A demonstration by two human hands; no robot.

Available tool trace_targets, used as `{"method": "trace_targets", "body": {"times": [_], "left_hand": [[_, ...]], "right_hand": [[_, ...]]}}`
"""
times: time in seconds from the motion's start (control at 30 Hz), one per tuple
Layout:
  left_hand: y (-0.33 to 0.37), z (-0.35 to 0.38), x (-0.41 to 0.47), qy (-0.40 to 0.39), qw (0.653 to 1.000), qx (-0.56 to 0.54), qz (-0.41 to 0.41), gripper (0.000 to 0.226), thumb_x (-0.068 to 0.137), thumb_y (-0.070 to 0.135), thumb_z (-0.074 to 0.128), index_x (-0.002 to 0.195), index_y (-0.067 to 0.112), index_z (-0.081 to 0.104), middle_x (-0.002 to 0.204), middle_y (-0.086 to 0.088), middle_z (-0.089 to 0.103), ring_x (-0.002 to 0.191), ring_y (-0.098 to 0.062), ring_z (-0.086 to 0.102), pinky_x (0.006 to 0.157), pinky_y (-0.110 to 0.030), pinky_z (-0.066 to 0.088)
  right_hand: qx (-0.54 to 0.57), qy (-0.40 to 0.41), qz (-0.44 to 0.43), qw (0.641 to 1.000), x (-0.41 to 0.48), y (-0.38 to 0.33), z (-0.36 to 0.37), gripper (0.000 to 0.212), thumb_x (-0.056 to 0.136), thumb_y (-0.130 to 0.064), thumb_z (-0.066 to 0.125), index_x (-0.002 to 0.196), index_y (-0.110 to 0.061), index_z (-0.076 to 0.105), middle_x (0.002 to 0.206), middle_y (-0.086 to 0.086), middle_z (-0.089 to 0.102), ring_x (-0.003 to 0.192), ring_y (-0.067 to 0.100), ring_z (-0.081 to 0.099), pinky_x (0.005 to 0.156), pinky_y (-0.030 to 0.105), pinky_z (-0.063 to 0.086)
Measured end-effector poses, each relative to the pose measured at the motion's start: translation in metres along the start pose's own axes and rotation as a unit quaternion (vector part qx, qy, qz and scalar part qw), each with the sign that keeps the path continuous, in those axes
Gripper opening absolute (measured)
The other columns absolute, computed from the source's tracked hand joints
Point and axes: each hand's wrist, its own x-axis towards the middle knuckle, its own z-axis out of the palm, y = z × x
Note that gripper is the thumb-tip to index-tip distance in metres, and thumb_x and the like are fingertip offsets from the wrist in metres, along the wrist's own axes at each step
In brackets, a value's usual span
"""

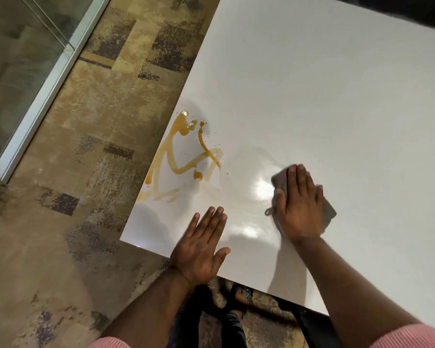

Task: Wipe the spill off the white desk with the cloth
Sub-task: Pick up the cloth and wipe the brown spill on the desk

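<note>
A brown, smeared spill (183, 156) with small dark specks lies near the left edge of the white desk (324, 96). My right hand (300, 204) presses flat on a grey cloth (281, 180), to the right of the spill and apart from it. A faint wet sheen lies on the desk between the cloth and the spill. My left hand (201, 247) rests flat near the desk's front edge, fingers apart, holding nothing, just below the spill.
Patterned brown carpet (86, 172) covers the floor left of the desk. A glass partition with a pale metal frame (43, 91) runs along the far left. My legs and a sandalled foot (241, 297) show under the front edge.
</note>
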Motion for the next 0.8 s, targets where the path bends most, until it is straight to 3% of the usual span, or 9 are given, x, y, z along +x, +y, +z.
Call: {"method": "trace_targets", "body": {"times": [0.1,0.3,0.43,0.6,0.8], "left_hand": [[0.000,0.000,-0.001,0.002,1.000,-0.007,0.000,0.077,0.107,0.053,0.035,0.166,0.009,0.012,0.176,-0.008,0.006,0.163,-0.026,0.007,0.131,-0.050,0.016],[-0.001,-0.001,-0.001,0.011,1.000,-0.013,0.015,0.076,0.107,0.050,0.039,0.165,0.007,0.017,0.176,-0.010,0.011,0.163,-0.029,0.011,0.129,-0.054,0.022],[-0.001,-0.002,0.000,-0.003,1.000,0.002,0.007,0.076,0.107,0.052,0.035,0.166,0.007,0.015,0.176,-0.010,0.010,0.163,-0.028,0.010,0.128,-0.054,0.023],[0.000,-0.006,0.000,0.002,1.000,-0.016,0.008,0.076,0.107,0.050,0.039,0.165,0.007,0.018,0.176,-0.009,0.012,0.163,-0.027,0.009,0.130,-0.052,0.019],[0.001,-0.009,0.001,-0.008,1.000,-0.015,0.007,0.074,0.106,0.049,0.038,0.165,0.007,0.020,0.175,-0.009,0.014,0.163,-0.026,0.008,0.129,-0.053,0.022]], "right_hand": [[0.014,-0.002,0.002,1.000,0.033,-0.031,0.002,0.070,0.104,-0.047,0.021,0.167,-0.017,0.017,0.175,0.005,0.013,0.162,0.022,0.011,0.130,0.054,0.007],[-0.008,-0.010,-0.163,0.986,-0.035,-0.036,0.017,0.065,0.106,-0.044,0.033,0.165,-0.020,0.025,0.173,0.000,0.024,0.160,0.023,0.019,0.127,0.056,0.018],[-0.014,-0.007,-0.118,0.993,-0.029,-0.001,0.007,0.065,0.105,-0.048,0.034,0.165,-0.023,0.028,0.172,0.000,0.027,0.158,0.025,0.027,0.126,0.057,0.022],[0.014,0.001,-0.050,0.999,0.041,-0.028,0.000,0.067,0.105,-0.047,0.028,0.166,-0.018,0.022,0.174,0.003,0.018,0.161,0.023,0.016,0.128,0.056,0.014],[0.004,-0.005,-0.177,0.984,0.028,-0.095,0.019,0.063,0.107,-0.044,0.038,0.164,-0.021,0.029,0.172,0.004,0.028,0.159,0.028,0.023,0.126,0.057,0.018]]}}
